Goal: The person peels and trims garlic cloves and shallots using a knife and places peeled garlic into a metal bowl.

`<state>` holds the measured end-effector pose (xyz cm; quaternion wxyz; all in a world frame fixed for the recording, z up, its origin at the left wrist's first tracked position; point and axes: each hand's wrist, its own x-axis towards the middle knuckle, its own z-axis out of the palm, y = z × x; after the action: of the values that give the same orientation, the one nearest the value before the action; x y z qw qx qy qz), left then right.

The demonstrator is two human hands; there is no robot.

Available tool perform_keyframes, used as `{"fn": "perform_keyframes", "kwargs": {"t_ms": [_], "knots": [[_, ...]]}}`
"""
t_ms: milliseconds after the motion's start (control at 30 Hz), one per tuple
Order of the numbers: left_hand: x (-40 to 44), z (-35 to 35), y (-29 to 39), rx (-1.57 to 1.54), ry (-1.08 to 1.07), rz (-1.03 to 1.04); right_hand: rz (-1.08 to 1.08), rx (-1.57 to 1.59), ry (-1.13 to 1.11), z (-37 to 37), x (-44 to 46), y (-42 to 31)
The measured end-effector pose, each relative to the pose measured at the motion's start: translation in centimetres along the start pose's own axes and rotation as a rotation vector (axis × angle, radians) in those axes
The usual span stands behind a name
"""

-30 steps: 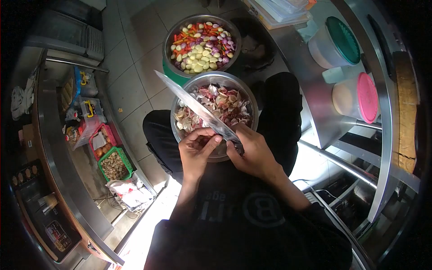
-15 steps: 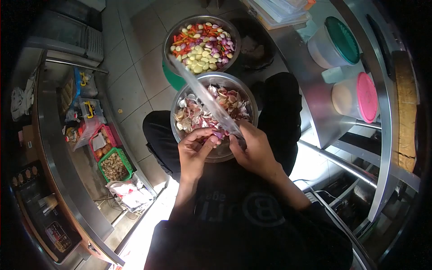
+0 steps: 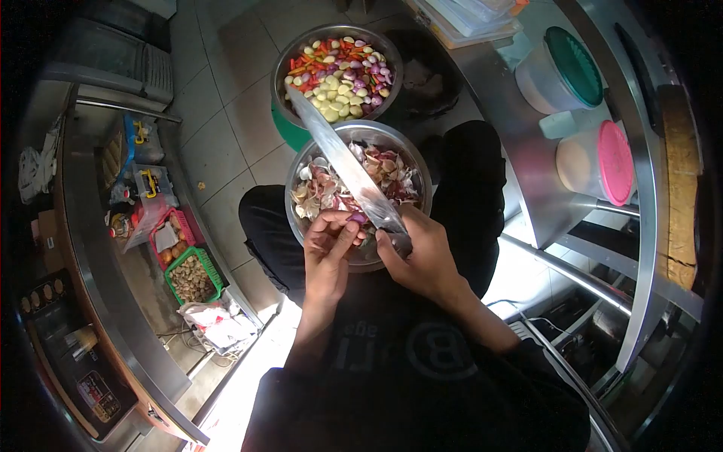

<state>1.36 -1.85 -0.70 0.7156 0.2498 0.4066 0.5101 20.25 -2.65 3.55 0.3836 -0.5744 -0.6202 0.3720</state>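
Observation:
My right hand point(image 3: 422, 252) grips a large knife point(image 3: 343, 166) near the base of its blade; the broad blade slants up and left over the nearer bowl. Between the thumb and fingers of my left hand point(image 3: 330, 245) is a small purple shallot point(image 3: 357, 218), close beside the blade's lower end. Below both hands a steel bowl point(image 3: 294, 181), set between my legs, holds garlic and papery skins point(image 3: 320, 192). Just beyond it, a second steel bowl point(image 3: 280, 71) contains peeled garlic cloves point(image 3: 331, 98), shallots point(image 3: 376, 71) and red and orange chillies point(image 3: 305, 64).
On the right, a steel shelf carries tubs with a green lid point(image 3: 574, 68) and a pink lid point(image 3: 615, 162). To the left, a low shelf holds a green basket point(image 3: 193, 276) and plastic boxes point(image 3: 154, 184). Tiled floor point(image 3: 233, 113) lies beyond my knees.
The knife blade has turned so its flat side faces up more, and it has come slightly away from the shallot. My left hand has shifted a little to the right.

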Motion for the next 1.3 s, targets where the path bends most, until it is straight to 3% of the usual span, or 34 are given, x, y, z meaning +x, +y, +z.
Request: {"fn": "perform_keyframes", "kwargs": {"t_ms": [67, 367, 1300], "knots": [[-0.3, 0.5, -0.1, 0.046, 0.006, 0.034, -0.116, 0.073, 0.057, 0.2, 0.3, -0.1], [-0.5, 0.4, 0.0, 0.061, 0.001, 0.060, -0.033, 0.088, -0.050, -0.1, 0.2, 0.3], [-0.9, 1.7, -0.3, 0.284, 0.053, 0.229, -0.073, -0.053, -0.006, 0.5, -0.5, 0.2]]}}
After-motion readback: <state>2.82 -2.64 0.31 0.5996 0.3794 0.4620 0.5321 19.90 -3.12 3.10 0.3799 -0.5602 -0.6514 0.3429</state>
